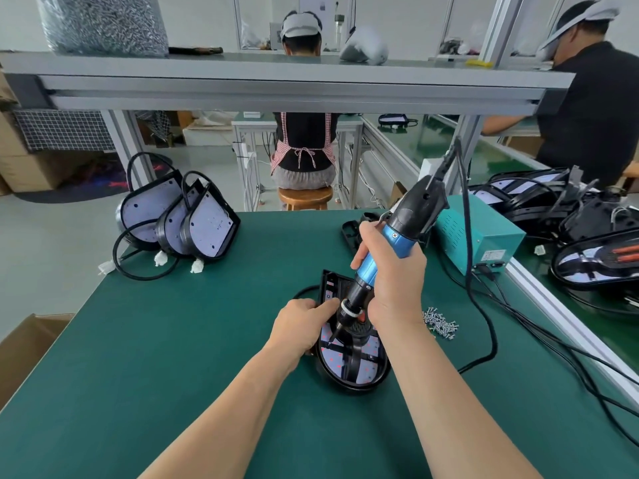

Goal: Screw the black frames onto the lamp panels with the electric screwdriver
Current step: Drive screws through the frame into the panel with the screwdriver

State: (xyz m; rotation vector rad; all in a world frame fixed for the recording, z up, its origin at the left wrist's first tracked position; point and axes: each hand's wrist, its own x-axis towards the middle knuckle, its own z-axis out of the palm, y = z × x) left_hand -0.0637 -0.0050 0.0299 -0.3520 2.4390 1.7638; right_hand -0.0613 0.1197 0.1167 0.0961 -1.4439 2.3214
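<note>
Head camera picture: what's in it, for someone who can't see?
A right hand holds a blue electric screwdriver, tip down on a lamp panel that the left hand holds on a green table. Loose screws lie nearby.

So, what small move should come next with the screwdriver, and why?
Probably press the electric screwdriver down and run it: the right hand grips it with the bit tip at the left edge of the lamp panel, and the left hand holds the panel steady beside the tip.
</note>
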